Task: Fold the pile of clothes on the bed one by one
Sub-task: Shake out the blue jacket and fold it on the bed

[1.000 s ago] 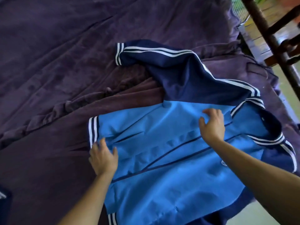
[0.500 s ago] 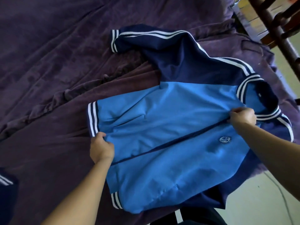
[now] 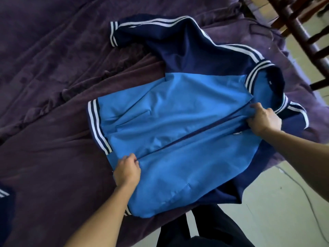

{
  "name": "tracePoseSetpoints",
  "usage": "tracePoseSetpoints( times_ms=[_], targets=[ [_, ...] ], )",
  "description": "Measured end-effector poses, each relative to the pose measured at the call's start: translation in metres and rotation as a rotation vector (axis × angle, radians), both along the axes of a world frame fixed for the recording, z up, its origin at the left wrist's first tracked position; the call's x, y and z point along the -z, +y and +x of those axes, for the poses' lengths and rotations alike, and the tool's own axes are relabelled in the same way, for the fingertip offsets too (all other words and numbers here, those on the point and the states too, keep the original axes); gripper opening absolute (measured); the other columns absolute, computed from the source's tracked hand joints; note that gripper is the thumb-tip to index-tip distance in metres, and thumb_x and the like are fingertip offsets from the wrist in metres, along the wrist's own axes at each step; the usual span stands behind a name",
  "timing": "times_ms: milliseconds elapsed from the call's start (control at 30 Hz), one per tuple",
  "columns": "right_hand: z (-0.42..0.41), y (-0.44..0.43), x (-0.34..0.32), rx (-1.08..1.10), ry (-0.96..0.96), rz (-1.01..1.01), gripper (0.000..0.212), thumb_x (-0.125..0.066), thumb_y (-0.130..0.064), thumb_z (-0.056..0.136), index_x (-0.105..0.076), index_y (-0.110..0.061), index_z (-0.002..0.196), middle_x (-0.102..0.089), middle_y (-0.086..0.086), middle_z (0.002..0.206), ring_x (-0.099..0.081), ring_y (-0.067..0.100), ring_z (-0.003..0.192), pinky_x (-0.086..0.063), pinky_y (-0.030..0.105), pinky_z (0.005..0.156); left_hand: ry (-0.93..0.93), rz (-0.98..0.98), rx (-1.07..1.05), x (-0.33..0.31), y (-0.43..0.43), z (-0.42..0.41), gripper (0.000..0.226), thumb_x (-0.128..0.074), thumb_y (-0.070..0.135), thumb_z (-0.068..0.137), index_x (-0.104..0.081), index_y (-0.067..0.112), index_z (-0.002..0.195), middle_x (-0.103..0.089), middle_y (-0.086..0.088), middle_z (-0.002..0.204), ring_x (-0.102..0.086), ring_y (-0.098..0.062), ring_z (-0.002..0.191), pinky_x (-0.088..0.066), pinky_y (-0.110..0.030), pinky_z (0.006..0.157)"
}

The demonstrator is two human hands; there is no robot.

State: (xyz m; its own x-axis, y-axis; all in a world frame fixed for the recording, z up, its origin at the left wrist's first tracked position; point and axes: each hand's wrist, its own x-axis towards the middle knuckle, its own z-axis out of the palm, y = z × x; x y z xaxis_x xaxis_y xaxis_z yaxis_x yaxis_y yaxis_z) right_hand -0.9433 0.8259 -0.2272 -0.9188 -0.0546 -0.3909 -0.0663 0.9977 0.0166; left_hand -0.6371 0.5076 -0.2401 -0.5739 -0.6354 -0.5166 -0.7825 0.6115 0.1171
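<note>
A light-blue and navy track jacket (image 3: 178, 125) with white stripes lies front-up on the purple bed cover (image 3: 44, 86). Its navy sleeve (image 3: 160, 34) stretches toward the far side. My left hand (image 3: 127, 171) pinches the fabric at the lower end of the dark zip line, near the striped hem. My right hand (image 3: 263, 118) grips the fabric at the upper end of that line, just below the striped collar (image 3: 263, 75). The zip line runs taut between both hands.
Another navy garment with white stripes (image 3: 5, 196) shows at the left edge. A dark wooden chair (image 3: 302, 32) stands at the upper right beside the bed. Pale floor with a thin cable (image 3: 302, 193) lies at the lower right.
Both hands went from lying flat on the jacket to gripping it at the zip line's two ends. The jacket front now lies straighter and flatter, with the front edges drawn together.
</note>
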Motion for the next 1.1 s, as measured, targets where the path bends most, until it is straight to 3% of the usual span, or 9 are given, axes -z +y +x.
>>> tracePoseSetpoints(
  times_ms=[133,300,433,567,633,700,833,1000,1100],
  targets=[
    [0.004,-0.003,-0.025,0.017,0.234,-0.302,0.041,-0.06,-0.018,0.087,-0.047,-0.019,0.126,-0.057,0.015,0.119,-0.045,0.035,0.116,-0.044,0.046,0.081,0.214,-0.142,-0.134,-0.023,-0.014,-0.02,0.023,-0.061,0.012,0.087,-0.062,0.007,0.11,-0.056,-0.019,0.112,-0.048,-0.038,0.11,-0.043,-0.047,0.085],
    [0.027,0.036,-0.047,0.25,0.185,-0.372,0.049,-0.059,-0.022,0.088,-0.045,-0.013,0.134,-0.043,0.016,0.137,-0.035,0.034,0.13,-0.039,0.048,0.098,0.222,0.007,0.001,-0.046,0.027,-0.021,0.016,-0.06,0.016,0.087,-0.063,0.012,0.103,-0.064,-0.011,0.103,-0.058,-0.033,0.102,-0.045,-0.043,0.08],
    [0.058,0.088,-0.034,0.528,0.088,-0.334,0.056,-0.061,-0.02,0.087,-0.04,-0.005,0.136,-0.041,0.024,0.136,-0.04,0.04,0.126,-0.036,0.048,0.104,0.1,0.126,0.259,-0.043,0.115,0.007,0.015,-0.055,0.03,0.09,-0.063,0.021,0.1,-0.063,-0.002,0.102,-0.06,-0.024,0.1,-0.044,-0.035,0.08],
    [0.072,0.115,-0.014,0.914,-0.089,-0.653,0.054,-0.071,-0.021,0.077,-0.053,0.0,0.123,-0.059,0.016,0.106,-0.06,0.031,0.091,-0.053,0.041,0.083,-0.02,0.268,0.448,-0.02,0.212,0.033,0.037,-0.059,0.039,0.086,-0.053,0.027,0.12,-0.052,0.002,0.112,-0.052,-0.02,0.11,-0.042,-0.033,0.087],
    [0.076,0.12,-0.007,0.913,-0.191,-0.819,0.032,-0.074,-0.016,0.078,-0.065,-0.002,0.105,-0.063,0.012,0.082,-0.06,0.024,0.065,-0.054,0.031,0.056,-0.031,0.226,0.493,-0.007,0.247,0.036,0.057,-0.061,0.04,0.084,-0.039,0.03,0.136,-0.045,0.0,0.121,-0.045,-0.022,0.117,-0.04,-0.034,0.094],
    [0.076,0.121,-0.007,0.871,-0.316,-0.884,0.02,-0.077,-0.016,0.079,-0.066,-0.009,0.094,-0.062,0.005,0.069,-0.057,0.016,0.048,-0.047,0.022,0.044,-0.002,0.098,0.473,0.002,0.269,0.031,0.055,-0.058,0.039,0.086,-0.038,0.031,0.137,-0.043,-0.001,0.121,-0.042,-0.022,0.118,-0.039,-0.034,0.096],
    [0.073,0.12,-0.011,0.826,-0.53,-0.855,0.018,-0.076,-0.01,0.081,-0.058,-0.01,0.079,-0.055,0.004,0.058,-0.053,0.014,0.044,-0.045,0.026,0.048,0.086,-0.049,0.296,0.002,0.282,0.019,0.018,-0.053,0.028,0.092,-0.061,0.026,0.107,-0.048,0.001,0.109,-0.044,-0.021,0.109,-0.035,-0.034,0.09],
    [0.077,0.123,-0.031,0.831,-0.517,-0.868,0.016,-0.069,-0.006,0.083,-0.053,-0.009,0.081,-0.051,0.005,0.058,-0.049,0.013,0.039,-0.04,0.018,0.036,0.139,0.116,0.084,-0.023,0.269,0.019,0.01,-0.043,0.021,0.097,-0.051,0.017,0.103,-0.066,-0.006,0.098,-0.059,-0.029,0.099,-0.034,-0.037,0.08],
    [0.076,0.133,-0.05,0.852,-0.495,-0.867,0.012,-0.06,-0.01,0.085,-0.051,-0.009,0.077,-0.051,0.006,0.051,-0.046,0.013,0.032,-0.032,0.016,0.036,0.219,0.242,-0.084,-0.047,0.239,0.015,0.01,-0.047,0.017,0.097,-0.052,0.009,0.1,-0.065,-0.018,0.096,-0.058,-0.037,0.093,-0.038,-0.04,0.073]
  ],
)
